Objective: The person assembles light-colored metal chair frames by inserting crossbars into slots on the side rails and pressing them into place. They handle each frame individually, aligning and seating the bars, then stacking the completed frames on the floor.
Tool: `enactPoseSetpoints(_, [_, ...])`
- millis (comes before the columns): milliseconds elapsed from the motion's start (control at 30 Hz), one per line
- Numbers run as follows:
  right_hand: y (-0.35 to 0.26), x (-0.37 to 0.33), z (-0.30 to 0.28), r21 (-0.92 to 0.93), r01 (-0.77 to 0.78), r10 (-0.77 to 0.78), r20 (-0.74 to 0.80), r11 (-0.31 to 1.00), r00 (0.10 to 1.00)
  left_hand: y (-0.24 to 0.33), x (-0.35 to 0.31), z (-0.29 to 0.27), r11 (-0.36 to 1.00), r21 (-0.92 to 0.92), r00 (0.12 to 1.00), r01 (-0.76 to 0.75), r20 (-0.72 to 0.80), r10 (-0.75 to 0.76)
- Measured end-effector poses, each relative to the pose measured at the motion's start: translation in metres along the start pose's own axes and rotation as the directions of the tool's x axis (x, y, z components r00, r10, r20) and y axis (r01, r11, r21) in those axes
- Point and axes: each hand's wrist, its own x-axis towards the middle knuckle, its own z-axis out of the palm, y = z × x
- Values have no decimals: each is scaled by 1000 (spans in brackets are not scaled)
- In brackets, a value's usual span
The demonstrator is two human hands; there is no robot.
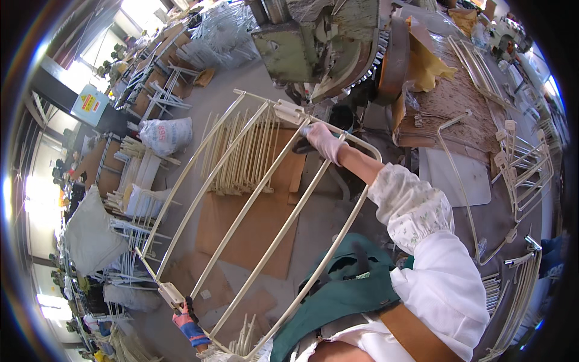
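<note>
A large cream metal rail frame (260, 192) with several long parallel bars is held slantwise in front of me. My right hand (324, 142), in a pale glove, is closed on the frame's far end, beside a cream bracket plate (290, 112). My left hand (190, 326), in an orange and blue striped glove, grips the near left end, just below another cream bracket (171, 294). Parts of its fingers are hidden. The far end of the frame sits close to a green machine (288, 53).
A row of cream frames (241, 154) stands on cardboard (238, 226) beyond the held frame. A stuffed white sack (166, 136) and stacked metal parts line the left. Right of me are a bent cream tube (448, 151) and bracketed frames (522, 172).
</note>
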Motion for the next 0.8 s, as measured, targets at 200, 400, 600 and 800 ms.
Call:
enactPoseSetpoints(200, [-48,-73,-66,-769,385,-692,-102,511,715,-36,23,-9,986,162,988,-46,-138,69])
enactPoseSetpoints(400, [-28,-71,-81,-867,101,-264,-36,487,964,-39,50,-2,976,211,988,-47,-137,77])
enactPoseSetpoints(600, [-34,-65,-81,-846,179,-276,39,503,960,-65,65,-9,996,33,992,-88,-87,90])
enactPoseSetpoints(800, [-28,-65,-88,-754,121,-188,-3,646,982,-19,29,8,985,150,995,-83,-37,90])
